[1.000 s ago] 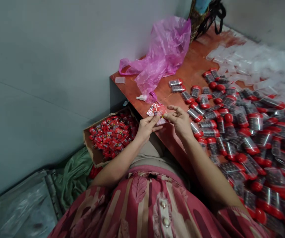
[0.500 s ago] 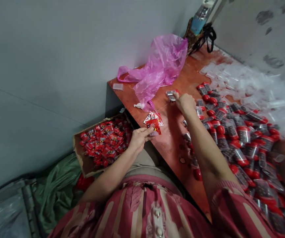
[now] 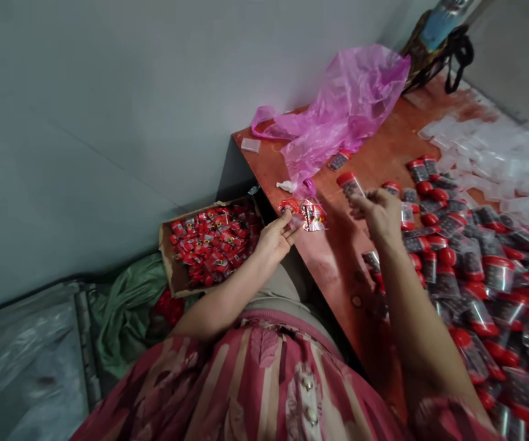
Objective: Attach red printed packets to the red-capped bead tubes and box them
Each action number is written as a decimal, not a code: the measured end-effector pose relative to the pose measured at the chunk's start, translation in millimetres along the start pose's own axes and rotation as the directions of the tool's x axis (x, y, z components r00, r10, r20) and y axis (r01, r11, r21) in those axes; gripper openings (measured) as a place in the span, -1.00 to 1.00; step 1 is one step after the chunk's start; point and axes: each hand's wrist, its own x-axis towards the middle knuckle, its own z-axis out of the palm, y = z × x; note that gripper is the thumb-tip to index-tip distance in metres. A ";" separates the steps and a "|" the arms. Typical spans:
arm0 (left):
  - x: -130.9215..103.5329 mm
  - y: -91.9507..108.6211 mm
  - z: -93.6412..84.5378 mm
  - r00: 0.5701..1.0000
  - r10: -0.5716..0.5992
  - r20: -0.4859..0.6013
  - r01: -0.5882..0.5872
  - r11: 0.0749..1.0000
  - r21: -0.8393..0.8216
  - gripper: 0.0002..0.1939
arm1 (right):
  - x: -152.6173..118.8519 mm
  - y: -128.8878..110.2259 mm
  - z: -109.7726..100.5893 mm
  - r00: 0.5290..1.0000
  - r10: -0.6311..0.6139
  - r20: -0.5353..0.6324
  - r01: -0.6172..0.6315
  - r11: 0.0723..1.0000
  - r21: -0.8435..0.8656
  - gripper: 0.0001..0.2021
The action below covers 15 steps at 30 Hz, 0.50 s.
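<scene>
My left hand [image 3: 274, 237] pinches a small red printed packet [image 3: 293, 212] over the table's near edge. Beside it, more red printed packets [image 3: 315, 215] lie on the orange-red tabletop [image 3: 328, 257]. My right hand [image 3: 379, 214] is raised above the table, its fingers closed on a small clear jar with a red lid [image 3: 349, 182] and dark contents, held tilted. Another such jar [image 3: 339, 160] lies by the pink plastic bag [image 3: 333, 116]. To the right spreads a heap of red-lidded jars [image 3: 471, 263].
A cardboard box [image 3: 168, 260] full of red packets stands left of the table. Clear empty containers [image 3: 512, 165] are piled at the back right. A bottle [image 3: 441, 27] and black strap [image 3: 460, 55] sit at the far corner. Green cloth [image 3: 129, 312] lies on the lower left.
My right hand has lifted a red-lidded jar off the table and drawn it back toward me. My left hand still holds a packet, now turned differently. The view has shifted left.
</scene>
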 end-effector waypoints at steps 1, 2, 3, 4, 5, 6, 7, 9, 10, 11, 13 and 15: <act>-0.1 0.0 1.2 1.000 -0.002 -0.005 0.002 1.000 -0.016 -0.94 | -24.8 -4.1 1.7 1.000 0.007 0.025 -0.008 1.000 0.016 -0.80; -0.4 -0.7 2.3 1.000 -0.004 -0.008 0.003 1.000 -0.027 -0.93 | -49.4 -7.7 4.6 0.998 0.016 0.066 -0.019 0.999 0.038 -0.79; -0.8 -2.0 3.3 1.000 -0.003 -0.006 0.003 0.999 -0.036 -0.92 | -72.4 -10.4 8.5 0.995 0.036 0.089 -0.044 0.995 0.086 -0.79; -1.2 -3.9 4.2 1.000 0.001 -0.001 -0.001 0.999 -0.042 -0.92 | -92.7 -12.1 13.3 0.992 0.056 0.111 -0.070 0.990 0.125 -0.79; -1.8 -6.2 4.9 1.000 0.006 0.004 -0.006 0.999 -0.046 -0.91 | -109.5 -12.6 18.3 0.992 0.069 0.103 -0.084 0.986 0.146 -0.78; -2.5 -8.8 5.7 1.000 0.011 0.014 -0.010 0.999 -0.046 -0.90 | -122.3 -12.0 23.4 0.993 0.080 0.081 -0.092 0.984 0.155 -0.78; -3.3 -11.4 6.6 1.000 0.016 0.026 -0.015 0.999 -0.045 -0.89 | -131.3 -10.5 27.9 0.994 0.092 0.057 -0.100 0.983 0.156 -0.77; -5.7 -16.0 8.8 0.998 0.018 0.055 -0.017 0.999 -0.036 -0.87 | -140.2 -5.9 34.2 0.994 0.108 0.010 -0.109 0.982 0.152 -0.77; -7.1 -17.7 10.2 0.998 0.022 0.063 -0.020 0.999 -0.033 -0.86 | -141.5 -3.6 35.9 0.994 0.110 -0.003 -0.109 0.983 0.150 -0.77; -8.5 -19.2 11.6 0.997 0.025 0.067 -0.023 0.999 -0.032 -0.87 | -141.8 -1.5 36.7 0.994 0.108 -0.012 -0.105 0.983 0.149 -0.76; -11.1 -21.4 14.2 0.997 0.032 0.069 -0.030 0.999 -0.031 -0.88 | -141.8 1.1 36.5 0.995 0.098 -0.026 -0.092 0.984 0.152 -0.76; -13.1 -23.3 15.6 0.995 0.038 0.091 -0.037 0.999 -0.013 -0.88 | -142.4 1.5 35.4 0.995 0.096 -0.021 -0.091 0.979 0.182 -0.76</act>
